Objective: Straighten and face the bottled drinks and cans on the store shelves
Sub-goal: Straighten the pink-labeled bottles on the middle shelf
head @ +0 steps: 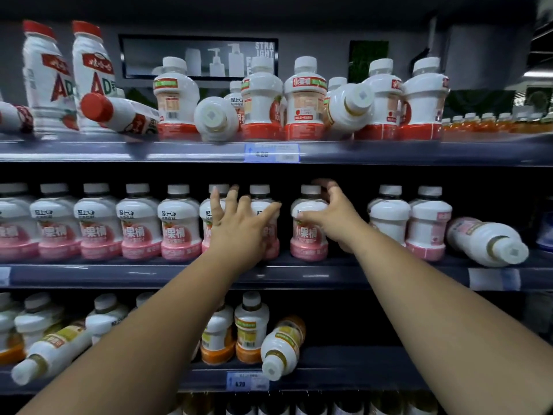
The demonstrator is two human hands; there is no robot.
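Head view — pink bottle (308, 238) in right hand (332, 220) — left hand (239, 230) beside

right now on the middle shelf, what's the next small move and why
Probably slide the pink bottle gripped by the right hand leftward against the neighbour bottle under the left hand: a gap splits them, while bottles further left stand touching.

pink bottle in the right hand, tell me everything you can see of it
The pink bottle stands upright on the middle shelf, label facing out. It looks like squat white plastic with a waisted body, white cap, dark neck ring and pink base band. The right hand grips its shoulder, thumb across the front. A gap shows on its left.
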